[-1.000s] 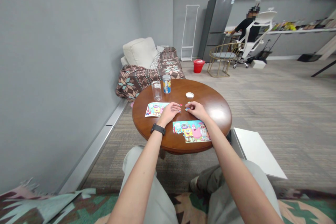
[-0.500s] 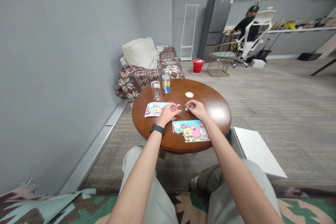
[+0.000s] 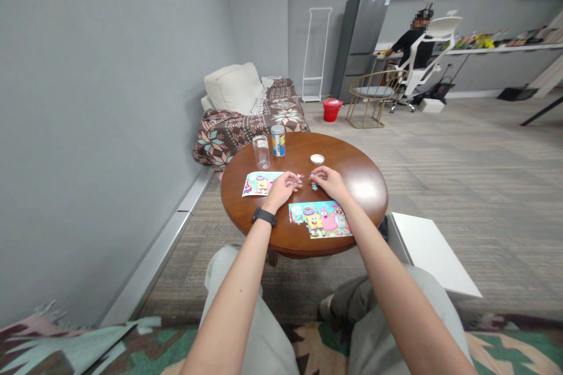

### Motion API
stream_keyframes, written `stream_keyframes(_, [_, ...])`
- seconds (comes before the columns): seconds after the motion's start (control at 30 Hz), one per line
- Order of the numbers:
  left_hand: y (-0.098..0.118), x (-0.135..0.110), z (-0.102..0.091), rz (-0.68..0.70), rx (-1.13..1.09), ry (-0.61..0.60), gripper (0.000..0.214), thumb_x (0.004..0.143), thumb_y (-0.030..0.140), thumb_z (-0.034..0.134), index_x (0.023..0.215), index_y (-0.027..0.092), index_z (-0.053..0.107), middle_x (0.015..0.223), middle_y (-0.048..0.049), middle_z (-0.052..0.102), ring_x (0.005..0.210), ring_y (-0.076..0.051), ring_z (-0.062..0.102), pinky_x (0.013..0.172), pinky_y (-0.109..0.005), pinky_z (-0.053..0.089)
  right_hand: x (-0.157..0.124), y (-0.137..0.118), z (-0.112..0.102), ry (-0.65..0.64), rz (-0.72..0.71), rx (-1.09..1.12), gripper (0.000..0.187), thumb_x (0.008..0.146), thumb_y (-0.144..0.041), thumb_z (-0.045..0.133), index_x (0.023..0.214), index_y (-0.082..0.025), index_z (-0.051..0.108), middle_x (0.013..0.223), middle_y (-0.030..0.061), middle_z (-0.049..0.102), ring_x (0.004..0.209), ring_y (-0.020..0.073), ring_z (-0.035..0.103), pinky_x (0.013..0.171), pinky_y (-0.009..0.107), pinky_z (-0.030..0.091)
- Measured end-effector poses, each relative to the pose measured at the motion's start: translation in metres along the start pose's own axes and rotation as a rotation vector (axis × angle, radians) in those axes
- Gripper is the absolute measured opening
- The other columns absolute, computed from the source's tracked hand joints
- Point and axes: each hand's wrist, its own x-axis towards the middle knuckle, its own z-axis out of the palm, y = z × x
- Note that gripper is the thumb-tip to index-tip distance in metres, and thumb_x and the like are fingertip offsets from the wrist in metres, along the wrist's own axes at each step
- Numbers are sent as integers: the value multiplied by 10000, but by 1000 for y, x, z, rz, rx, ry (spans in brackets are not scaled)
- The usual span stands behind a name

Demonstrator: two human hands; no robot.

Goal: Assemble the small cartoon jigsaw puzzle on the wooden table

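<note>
My right hand [image 3: 329, 181] is over the middle of the round table, thumb and forefinger pinched on a small puzzle piece at their tips. Just under its fingers lies a light-blue puzzle piece [image 3: 314, 187]. My left hand [image 3: 284, 188], with a black band on the wrist, has curled fingers closed near the tabletop; what they hold is too small to make out. A red and white puzzle piece [image 3: 301, 176] lies between the hands. Closer to me is a partly assembled cartoon jigsaw puzzle [image 3: 323, 220], its lower left corner open. The printed reference picture [image 3: 257, 183] is partly behind my left hand.
On the wooden table [image 3: 352, 158] stand a clear glass [image 3: 261, 153] and a cartoon tin [image 3: 278, 142], with a round lid [image 3: 317, 159] lying to their right. A white box [image 3: 433, 252] is right of the table. A person [image 3: 416, 41] sits at the far counter.
My right hand has shifted slightly left, and the light-blue piece beneath it sits a little nearer to me. The left fingers have drawn in slightly. The assembled puzzle has not moved.
</note>
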Motion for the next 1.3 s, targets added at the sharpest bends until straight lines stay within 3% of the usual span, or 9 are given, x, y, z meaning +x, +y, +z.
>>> stream_keyframes(0.13, [2, -1, -1, 14, 34, -26, 62, 815, 142, 666, 843, 149, 611, 748, -30, 692, 723, -143, 700, 710, -258, 544, -1, -1, -1, 40, -31, -92, 104, 737, -245, 655, 834, -209, 646, 860, 57, 744, 777, 203, 700, 797, 371, 555])
stream_keyframes(0.3, [4, -2, -2, 62, 196, -1, 103, 772, 227, 717, 824, 156, 663, 680, -5, 668, 643, -140, 639, 671, -262, 512, 0, 2, -1, 13, -67, -37, 229, 689, -84, 577, 877, -202, 631, 883, 50, 750, 817, 187, 712, 811, 349, 566])
stream_keyframes(0.53, [-5, 2, -2, 93, 189, 13, 132, 774, 208, 692, 750, 162, 570, 752, -19, 684, 683, -135, 655, 682, -259, 507, 2, 4, 2, 19, -31, 72, 167, 680, -241, 729, 810, -207, 629, 848, 39, 734, 809, 200, 722, 833, 361, 581])
stream_keyframes(0.73, [-10, 3, -1, 34, 45, -8, 187, 788, 157, 675, 755, 175, 491, 735, -5, 682, 668, -134, 691, 663, -247, 523, 3, 6, 0, 47, -47, -62, 29, 715, -202, 673, 742, -208, 668, 860, 41, 748, 812, 199, 706, 845, 369, 561])
stream_keyframes(0.93, [-1, 0, 0, -8, 47, -22, 151, 830, 204, 672, 862, 174, 527, 713, 5, 688, 592, -119, 668, 576, -214, 483, 1, -1, -4, 93, -159, -268, 156, 752, -232, 647, 855, -209, 761, 900, 59, 731, 754, 183, 640, 773, 344, 527])
stream_keyframes(1.03, [3, -1, 0, -2, 38, -39, 110, 863, 191, 625, 938, 170, 548, 748, -10, 708, 616, -123, 683, 570, -207, 471, 1, -1, -4, 93, -139, -242, 169, 750, -233, 659, 882, -212, 763, 889, 54, 739, 756, 187, 650, 775, 343, 527])
stream_keyframes(1.13, [3, -1, 0, 0, 23, -46, 42, 889, 148, 565, 893, 167, 527, 842, -46, 736, 702, -132, 717, 594, -200, 472, 2, 1, -3, 76, -86, -174, 121, 726, -220, 687, 832, -212, 744, 840, 40, 748, 756, 197, 672, 780, 352, 538])
stream_keyframes(1.3, [1, 0, 1, -33, 1, -21, 161, 878, 137, 585, 825, 184, 440, 906, -70, 751, 789, -159, 739, 605, -197, 475, 3, 5, -1, 53, -48, -64, 37, 710, -220, 709, 734, -207, 684, 826, 43, 748, 806, 209, 710, 803, 350, 559])
